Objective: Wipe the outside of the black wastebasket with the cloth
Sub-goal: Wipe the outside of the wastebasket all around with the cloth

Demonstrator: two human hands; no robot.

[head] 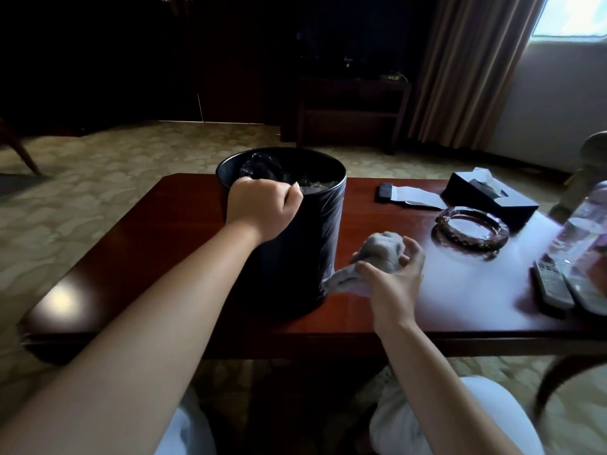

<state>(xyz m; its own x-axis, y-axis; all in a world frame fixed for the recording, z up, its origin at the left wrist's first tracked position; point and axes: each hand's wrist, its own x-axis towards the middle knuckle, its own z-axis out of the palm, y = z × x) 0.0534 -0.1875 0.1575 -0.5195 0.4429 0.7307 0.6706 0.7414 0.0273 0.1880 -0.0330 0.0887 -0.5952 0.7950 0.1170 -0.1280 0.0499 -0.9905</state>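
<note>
Tabletop wastebasket, black liner inside

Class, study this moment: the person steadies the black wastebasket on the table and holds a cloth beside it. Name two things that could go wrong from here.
1. The wastebasket stands near the table front edge; a hard wipe could slide or tip it despite the left hand gripping its rim.
2. The right hand holds the cloth close to the glass ashtray; a wide sweep could knock it.
</note>
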